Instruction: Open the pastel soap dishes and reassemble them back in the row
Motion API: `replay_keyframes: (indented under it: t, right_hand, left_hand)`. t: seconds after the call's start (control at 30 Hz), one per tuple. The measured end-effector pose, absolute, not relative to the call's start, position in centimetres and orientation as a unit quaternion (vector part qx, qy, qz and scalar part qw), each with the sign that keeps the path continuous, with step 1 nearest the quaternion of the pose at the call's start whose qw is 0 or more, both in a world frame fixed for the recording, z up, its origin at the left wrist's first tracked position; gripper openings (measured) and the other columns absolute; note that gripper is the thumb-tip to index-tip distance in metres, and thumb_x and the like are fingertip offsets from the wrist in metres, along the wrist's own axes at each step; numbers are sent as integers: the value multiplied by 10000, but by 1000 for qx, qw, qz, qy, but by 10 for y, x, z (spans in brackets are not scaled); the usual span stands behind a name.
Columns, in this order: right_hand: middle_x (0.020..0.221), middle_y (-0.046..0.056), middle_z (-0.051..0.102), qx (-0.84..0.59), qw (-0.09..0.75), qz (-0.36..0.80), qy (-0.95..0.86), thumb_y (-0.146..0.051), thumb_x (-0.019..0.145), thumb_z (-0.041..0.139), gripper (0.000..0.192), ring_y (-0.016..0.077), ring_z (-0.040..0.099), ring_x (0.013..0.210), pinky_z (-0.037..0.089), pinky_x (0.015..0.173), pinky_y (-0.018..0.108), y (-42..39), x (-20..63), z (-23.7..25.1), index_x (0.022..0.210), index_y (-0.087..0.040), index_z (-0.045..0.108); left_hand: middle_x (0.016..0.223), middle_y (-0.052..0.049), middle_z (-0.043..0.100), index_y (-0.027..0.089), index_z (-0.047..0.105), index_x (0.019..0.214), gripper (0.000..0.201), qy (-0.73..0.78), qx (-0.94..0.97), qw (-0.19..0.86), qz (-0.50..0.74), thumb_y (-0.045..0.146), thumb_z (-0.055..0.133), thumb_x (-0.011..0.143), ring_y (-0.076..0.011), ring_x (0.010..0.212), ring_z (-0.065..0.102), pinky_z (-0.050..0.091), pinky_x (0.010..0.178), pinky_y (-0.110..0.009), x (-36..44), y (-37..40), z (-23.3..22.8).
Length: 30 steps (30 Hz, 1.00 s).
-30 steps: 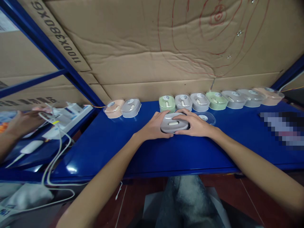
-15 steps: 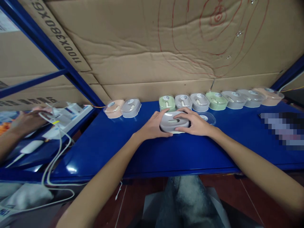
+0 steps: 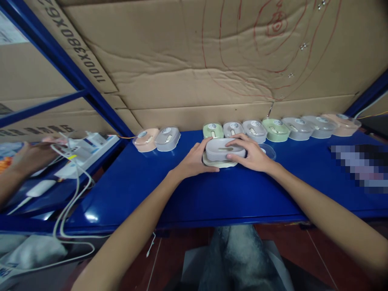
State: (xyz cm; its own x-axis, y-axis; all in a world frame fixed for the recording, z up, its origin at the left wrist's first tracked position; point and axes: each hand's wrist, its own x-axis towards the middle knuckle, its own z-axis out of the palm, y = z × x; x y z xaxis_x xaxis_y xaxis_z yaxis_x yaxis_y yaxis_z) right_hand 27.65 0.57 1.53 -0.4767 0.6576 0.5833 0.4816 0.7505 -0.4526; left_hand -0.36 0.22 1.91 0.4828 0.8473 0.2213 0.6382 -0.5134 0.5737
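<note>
Raised since the earlier picture: grey case top (image 3: 225,149), now lifted clear of the cream base (image 3: 220,163), which has come into view beneath it; a second ago the two sat closed together.

Grey case top: rounded, translucent grey, slot-shaped mark on its upper face. Held between both hands, above the base.

Left hand (image 3: 194,162): grip closed against the left end of the grey case top, thumb along its near edge, fingers low by the cream base.

Right hand (image 3: 253,154): grip closed over the right end of the grey case top, fingers spread across its upper face.

Cream base: flat, pale, lying on the blue worktop (image 3: 188,194) directly under the two grips.

Clear lid (image 3: 268,151): on the worktop just beyond the right grip, partly hidden by it.

Row of boxed mice (image 3: 281,127): green, grey and peach, lined up beyond both grips against the cardboard wall (image 3: 188,68).

Pair of boxed mice (image 3: 156,139): peach and grey, beyond and to the left of the left grip.

Another person's hand (image 3: 32,155): far left of the left grip, among white cables (image 3: 71,190).
</note>
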Motion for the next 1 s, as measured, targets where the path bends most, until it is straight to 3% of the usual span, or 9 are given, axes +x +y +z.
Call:
replay_keyframes:
  t: [0.43, 0.77, 1.0]
  right_hand:
    - [1307, 110, 670, -328, 399, 127, -847, -580, 960, 762, 384, 346, 659, 1300, 524, 1118, 547, 0, 273, 18, 1212, -290, 757]
    - [1371, 114, 649, -313, 400, 138, -850, -593, 938, 786, 434, 337, 664, 1290, 525, 1131, 549, -3, 271, 21, 1248, -291, 749]
    - [1447, 107, 618, -298, 366, 151, -868, -608, 916, 807, 488, 344, 647, 1336, 512, 1172, 569, -6, 268, 22, 1305, -324, 726]
  left_hand:
    - [1608, -159, 510, 316, 319, 1693, 1166, 435, 832, 203, 278, 724, 887, 760, -434, 1469, 504, 398, 1229, -629, -3, -3, 24]
    - [1630, -144, 531, 299, 415, 1628, 997, 403, 833, 216, 313, 637, 870, 808, -419, 1481, 525, 406, 1239, -615, 1, -11, 35]
    - [1636, -127, 528, 332, 402, 1637, 1038, 381, 844, 233, 297, 551, 921, 765, -420, 1489, 521, 419, 1234, -604, 2, -12, 35]
